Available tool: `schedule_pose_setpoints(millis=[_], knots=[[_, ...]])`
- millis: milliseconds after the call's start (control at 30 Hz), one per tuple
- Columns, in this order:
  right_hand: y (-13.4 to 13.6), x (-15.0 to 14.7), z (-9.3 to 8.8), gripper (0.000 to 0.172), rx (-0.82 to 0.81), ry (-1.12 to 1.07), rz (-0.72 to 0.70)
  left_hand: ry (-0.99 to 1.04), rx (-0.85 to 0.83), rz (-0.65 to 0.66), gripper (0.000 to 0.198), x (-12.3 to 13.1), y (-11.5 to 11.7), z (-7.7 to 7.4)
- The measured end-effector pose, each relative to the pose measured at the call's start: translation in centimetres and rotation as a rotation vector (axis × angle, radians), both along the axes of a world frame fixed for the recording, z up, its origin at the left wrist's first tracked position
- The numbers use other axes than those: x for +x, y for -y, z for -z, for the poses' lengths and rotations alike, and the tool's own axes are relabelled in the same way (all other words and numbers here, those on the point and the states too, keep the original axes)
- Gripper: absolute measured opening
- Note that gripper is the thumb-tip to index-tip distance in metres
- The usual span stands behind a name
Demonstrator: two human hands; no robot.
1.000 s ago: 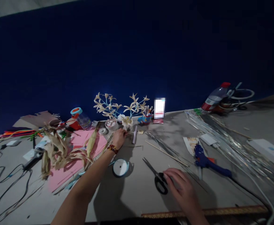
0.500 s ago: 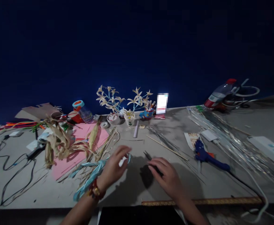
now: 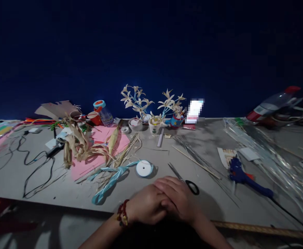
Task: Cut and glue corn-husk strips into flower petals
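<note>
My left hand (image 3: 143,207) and my right hand (image 3: 178,195) are joined near the table's front edge (image 3: 63,202). The right fingers are folded over the left, both hands are closed, and nothing shows between them. A beaded bracelet (image 3: 122,212) is on my left wrist. Black-handled scissors (image 3: 186,180) lie just beyond my right hand, touching or nearly so. A white spool of ribbon (image 3: 144,168) sits a little past my left hand, and its light blue ribbon (image 3: 110,178) trails off to the left.
Dried corn husks (image 3: 81,148) lie on pink paper (image 3: 85,167). Husk flowers (image 3: 138,102) stand in small cups at the back wall. To the right are thin sticks (image 3: 193,159), a blue glue gun (image 3: 241,176), shiny strips (image 3: 271,159) and a bottle (image 3: 273,103). Black cables (image 3: 34,166) lie at left.
My left hand has drawn back from the cups at the rear, and my right hand has left the scissors. The two hands have come together at the front edge. The view has swung left.
</note>
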State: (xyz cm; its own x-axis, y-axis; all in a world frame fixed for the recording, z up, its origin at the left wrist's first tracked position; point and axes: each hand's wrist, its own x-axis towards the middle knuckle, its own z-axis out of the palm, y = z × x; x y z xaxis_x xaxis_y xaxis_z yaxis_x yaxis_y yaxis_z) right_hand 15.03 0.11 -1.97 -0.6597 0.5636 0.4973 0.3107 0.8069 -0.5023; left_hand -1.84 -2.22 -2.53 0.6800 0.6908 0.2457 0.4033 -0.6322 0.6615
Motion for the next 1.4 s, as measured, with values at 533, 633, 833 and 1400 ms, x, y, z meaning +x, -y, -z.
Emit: schedule_pose_setpoints(millis=[533,633,833,1400], knots=[[-1.2,3.0,2.0,0.043,-0.037,-0.167,0.380,-0.503,0.136,-0.813,0.016,-10.2,-9.7,-1.0],[-0.5,2.8,2.2,0.032,-0.143,-0.160,0.386,-0.543,0.127,-0.816,0.010,-9.5,-11.5,0.3],[0.4,4.1,2.6,0.011,-0.325,-0.107,0.386,-0.472,0.124,-0.782,0.017,-10.1,-11.3,0.2],[-1.8,-2.5,-1.8,0.027,-1.181,-0.752,0.096,0.276,-0.585,-0.282,0.019,-6.4,-2.2,-5.5]])
